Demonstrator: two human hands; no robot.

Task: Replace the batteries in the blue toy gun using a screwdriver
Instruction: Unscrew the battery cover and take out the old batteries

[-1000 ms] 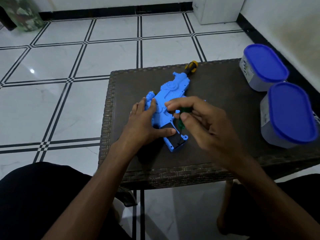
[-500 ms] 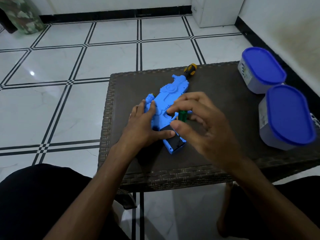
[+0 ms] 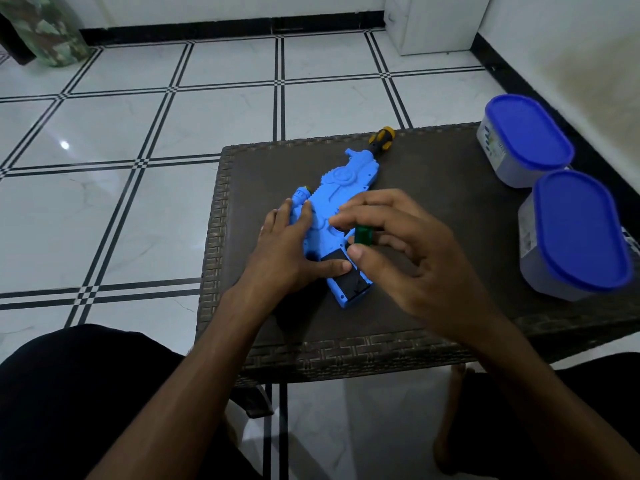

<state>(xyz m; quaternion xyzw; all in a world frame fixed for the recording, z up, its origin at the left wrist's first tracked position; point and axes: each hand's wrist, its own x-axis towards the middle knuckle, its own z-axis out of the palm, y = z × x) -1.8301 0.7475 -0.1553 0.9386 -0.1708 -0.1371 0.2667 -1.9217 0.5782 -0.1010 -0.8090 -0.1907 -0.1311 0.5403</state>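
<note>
The blue toy gun [image 3: 341, 188] lies flat on the dark wicker table [image 3: 450, 209], its barrel pointing away from me. The dark panel on its grip [image 3: 346, 282] faces up. My left hand [image 3: 291, 251] presses flat on the gun's middle, with the thumb against the grip. My right hand [image 3: 408, 258] pinches the handle of a green screwdriver [image 3: 363, 234], held upright over the grip. Its tip is hidden behind my thumb. A second screwdriver with a yellow and black handle [image 3: 381, 137] lies beyond the muzzle.
Two grey tubs with blue lids [image 3: 526, 133] [image 3: 581, 230] stand along the table's right edge. The table's near edge [image 3: 346, 355] is just above my knees. White tiled floor lies to the left, and a white cabinet [image 3: 436, 22] stands at the back.
My right hand's fingers have shifted around the green handle, and more of it shows now. The gun and my left hand have stayed in place.
</note>
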